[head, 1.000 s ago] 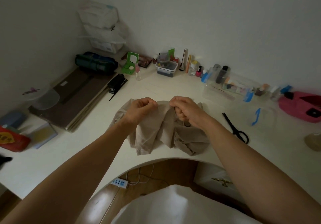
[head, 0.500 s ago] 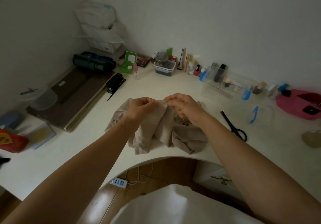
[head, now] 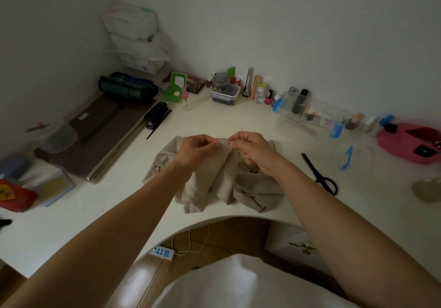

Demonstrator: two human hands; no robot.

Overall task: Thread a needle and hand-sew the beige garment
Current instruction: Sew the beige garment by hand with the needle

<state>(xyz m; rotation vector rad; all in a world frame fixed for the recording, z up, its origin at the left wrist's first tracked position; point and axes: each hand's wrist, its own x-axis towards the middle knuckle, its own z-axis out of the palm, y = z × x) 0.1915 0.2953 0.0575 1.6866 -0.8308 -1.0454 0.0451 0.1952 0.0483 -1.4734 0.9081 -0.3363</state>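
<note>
The beige garment lies bunched on the white desk in front of me. My left hand pinches a raised fold of its cloth. Right beside it, my right hand pinches a thin needle whose tip sticks up above the fingers. A fine thread hangs down over the cloth below the two hands. The spot where needle meets cloth is hidden by my fingers.
Black scissors lie to the right of the garment. Clear plastic boxes, small bottles and a pink case line the back right. A dark board, a black stapler and a red packet sit at the left.
Both hands have stayed together on the fold. The needle tip now shows above my right fingers, where before it was not visible. The view has shifted slightly.
</note>
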